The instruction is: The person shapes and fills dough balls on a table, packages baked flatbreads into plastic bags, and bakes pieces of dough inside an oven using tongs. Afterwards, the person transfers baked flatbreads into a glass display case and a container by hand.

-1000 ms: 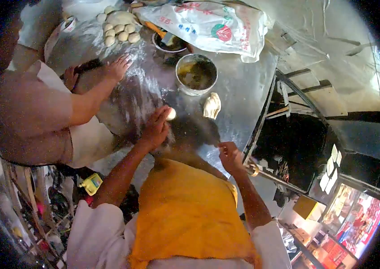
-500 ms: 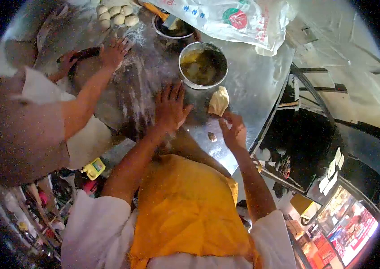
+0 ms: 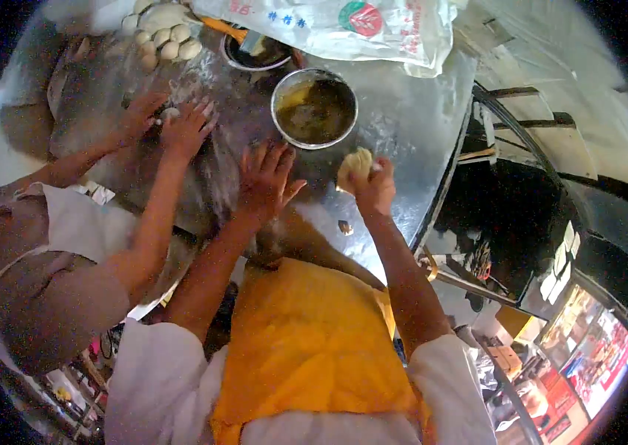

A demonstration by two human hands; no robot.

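Note:
A pale lump of dough [image 3: 353, 166] is gripped in my right hand [image 3: 376, 189], its fingers wrapped round the near side, just over the metal table. My left hand [image 3: 263, 178] lies flat on the tabletop with fingers spread, holding nothing. Between and beyond my hands stands a metal bowl [image 3: 315, 146] with a yellowish-brown, oily-looking content. A small brown-and-pale scrap [image 3: 345, 227] rests on the table below the dough; I cannot tell what it is.
To the left, a co-worker's hands [image 3: 186, 132] press on something small and pale. Several dough balls [image 3: 178, 33] sit at the far left. Behind the bowl are a second bowl [image 3: 255, 68] with a brush-like tool [image 3: 221, 28] and a white printed bag [image 3: 395, 52]. The table's edge [image 3: 444, 196] runs along the right.
My right hand has moved up and closed round the dough, which now looks bunched. My left hand stays flat. The co-worker's dark rolling pin no longer shows. The view has shifted slightly.

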